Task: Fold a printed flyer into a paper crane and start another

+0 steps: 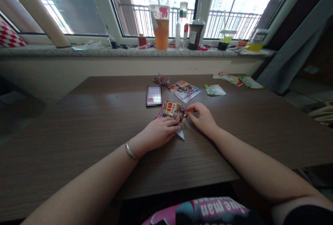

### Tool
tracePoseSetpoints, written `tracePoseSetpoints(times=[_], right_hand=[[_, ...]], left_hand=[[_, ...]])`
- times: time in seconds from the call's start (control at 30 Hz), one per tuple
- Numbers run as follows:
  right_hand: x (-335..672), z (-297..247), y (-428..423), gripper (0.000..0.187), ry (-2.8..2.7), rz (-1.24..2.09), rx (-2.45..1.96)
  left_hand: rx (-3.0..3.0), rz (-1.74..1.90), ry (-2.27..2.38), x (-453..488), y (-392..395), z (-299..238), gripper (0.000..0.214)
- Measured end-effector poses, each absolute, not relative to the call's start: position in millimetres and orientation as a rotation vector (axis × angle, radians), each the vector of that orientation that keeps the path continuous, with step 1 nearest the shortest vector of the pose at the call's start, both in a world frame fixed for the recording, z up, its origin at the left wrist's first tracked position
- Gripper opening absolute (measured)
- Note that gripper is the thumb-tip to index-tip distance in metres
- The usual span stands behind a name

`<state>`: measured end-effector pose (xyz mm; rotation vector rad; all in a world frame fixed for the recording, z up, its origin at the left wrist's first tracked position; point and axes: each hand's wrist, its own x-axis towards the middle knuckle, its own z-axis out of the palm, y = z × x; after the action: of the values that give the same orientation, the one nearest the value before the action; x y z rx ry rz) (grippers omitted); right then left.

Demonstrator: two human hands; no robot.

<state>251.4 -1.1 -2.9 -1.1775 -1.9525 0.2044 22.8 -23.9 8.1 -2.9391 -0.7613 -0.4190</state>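
A colourful printed flyer with a yellow price patch lies on the table in front of me, partly folded, a pale corner sticking out towards me. My left hand, with a silver bangle at the wrist, rests on its lower part with fingers stretched out flat. At the flyer's right edge, my right hand pinches the paper between thumb and forefinger. Just beyond are a small stack of similar flyers and a crumpled or folded piece of printed paper. The flyer's underside is hidden.
A phone lies behind the flyer. Green-and-white leaflets sit to the right, with more leaflets by the far edge. On the windowsill stand a large orange drink, a dark drink cup and a clear bottle.
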Motion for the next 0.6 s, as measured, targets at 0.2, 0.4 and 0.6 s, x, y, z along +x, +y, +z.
tracePoseSetpoints(times=[0.2,0.4,0.6], right_hand=[[248.7,-3.7,-5.0,0.02,-1.846,0.34,-1.196],[249.5,-1.9,-5.3,0.013,-1.83,0.431,-1.221],[252.3,-3.4,-4.3,0.009,-1.846,0.435,-1.283]], left_hand=[[-2.962,-0.478,-0.798,22.4,-23.2,6.4,0.033],[-2.989,-0.426,-0.871,21.0,-21.8,4.3,0.037],[-3.022,-0.431,-0.89,19.8,-19.2,2.7,0.038]])
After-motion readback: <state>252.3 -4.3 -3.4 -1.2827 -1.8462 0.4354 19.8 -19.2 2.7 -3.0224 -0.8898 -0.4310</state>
